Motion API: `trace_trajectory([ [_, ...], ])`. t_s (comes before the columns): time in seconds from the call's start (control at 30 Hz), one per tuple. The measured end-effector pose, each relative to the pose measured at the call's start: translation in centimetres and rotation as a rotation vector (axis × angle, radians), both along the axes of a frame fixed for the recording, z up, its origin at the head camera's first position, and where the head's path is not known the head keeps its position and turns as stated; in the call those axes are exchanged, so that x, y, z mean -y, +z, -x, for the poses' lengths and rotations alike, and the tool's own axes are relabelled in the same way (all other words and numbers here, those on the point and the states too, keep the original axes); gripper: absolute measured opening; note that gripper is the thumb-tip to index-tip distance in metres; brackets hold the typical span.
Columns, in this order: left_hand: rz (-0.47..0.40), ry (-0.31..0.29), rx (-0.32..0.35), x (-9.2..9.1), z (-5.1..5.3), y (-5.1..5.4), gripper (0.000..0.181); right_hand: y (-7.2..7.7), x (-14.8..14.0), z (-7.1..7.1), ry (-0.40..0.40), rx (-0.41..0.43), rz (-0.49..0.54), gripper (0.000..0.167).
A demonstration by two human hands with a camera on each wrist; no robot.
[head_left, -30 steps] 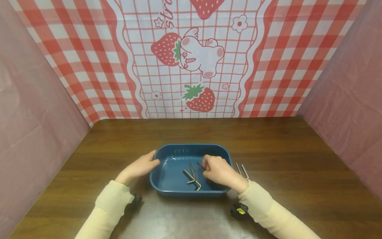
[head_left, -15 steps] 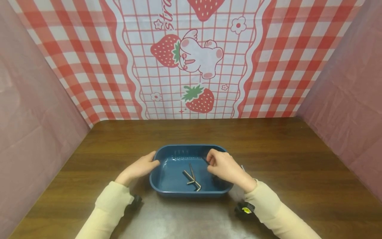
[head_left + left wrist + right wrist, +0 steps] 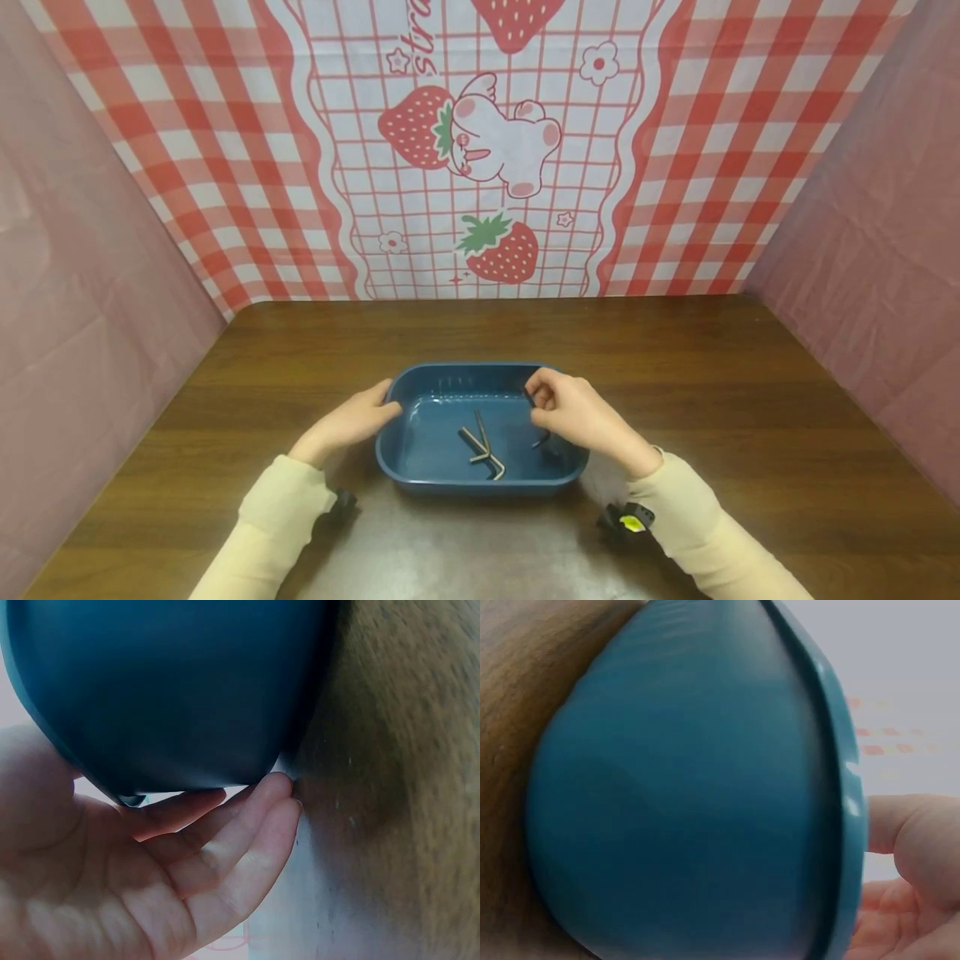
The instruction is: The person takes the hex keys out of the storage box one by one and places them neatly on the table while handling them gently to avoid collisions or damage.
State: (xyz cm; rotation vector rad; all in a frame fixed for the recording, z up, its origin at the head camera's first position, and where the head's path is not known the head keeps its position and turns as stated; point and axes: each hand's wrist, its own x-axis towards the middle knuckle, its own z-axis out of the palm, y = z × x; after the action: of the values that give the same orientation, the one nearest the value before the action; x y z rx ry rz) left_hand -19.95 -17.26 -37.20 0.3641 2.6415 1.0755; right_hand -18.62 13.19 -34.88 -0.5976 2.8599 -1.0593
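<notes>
Two hex keys (image 3: 488, 455) lie crossed on the floor of the blue tray (image 3: 480, 486), just where they lay half a second ago, while the right hand (image 3: 576, 412) has shifted slightly toward the tray's right end. A short dark bent end now shows below that hand, though whether it belongs to the dark key (image 3: 529, 396) in its fingers is hard to tell. The right hand pinches this key between thumb and fingers, palm down and knuckles bent, over the right part of the tray; the wrist camera sees mostly the tray's outer wall, which hides the fingertips. The left hand (image 3: 350, 423) has not moved: it holds the tray's left end, thumb over the rim, fingers along the outer wall. Both forearms come in from the near side, above the wooden surface (image 3: 465, 554). The crossed keys sit between the hands, nearer the right one, touching neither.
</notes>
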Motion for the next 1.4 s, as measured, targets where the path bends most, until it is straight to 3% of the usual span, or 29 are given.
trace_trajectory([
  [0.3, -0.01, 0.032, 0.036, 0.1, 0.3, -0.6, 0.059, 0.8, -0.8, -0.1, -0.015, 0.004, 0.024, 0.023],
  [0.67, -0.03, 0.031, 0.033, 0.1, 0.3, -0.6, 0.054, 1.2, -2.2, -0.3, -0.041, 0.097, 0.129, 0.027],
  [1.4, -0.033, 0.034, 0.065, 0.2, 0.3, -0.4, 0.06, 1.7, -4.3, -0.4, -0.11, 0.074, 0.093, 0.024],
])
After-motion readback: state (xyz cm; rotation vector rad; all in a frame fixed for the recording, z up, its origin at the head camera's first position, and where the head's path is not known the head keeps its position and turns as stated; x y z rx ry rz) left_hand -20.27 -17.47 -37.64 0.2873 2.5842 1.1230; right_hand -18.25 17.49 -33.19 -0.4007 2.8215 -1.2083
